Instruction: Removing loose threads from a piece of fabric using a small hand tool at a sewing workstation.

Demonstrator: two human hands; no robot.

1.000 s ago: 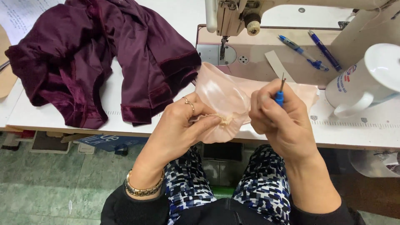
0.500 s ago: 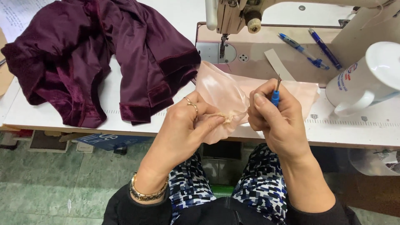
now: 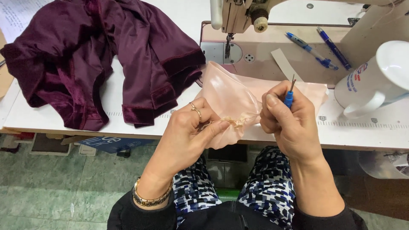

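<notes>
White sewing table (image 3: 59, 117), machine (image 3: 272, 17) at far edge; both hands on pink fabric (image 3: 238, 96) at near edge.
Maroon garment (image 3: 98, 51) heaped far left; white mug (image 3: 379, 76) right; two blue pens (image 3: 317, 49) on machine bed; left hand (image 3: 191, 132) pinches fabric's gathered seam; right hand (image 3: 289, 119) grips fabric and blue seam ripper (image 3: 289, 96), point up.
</notes>
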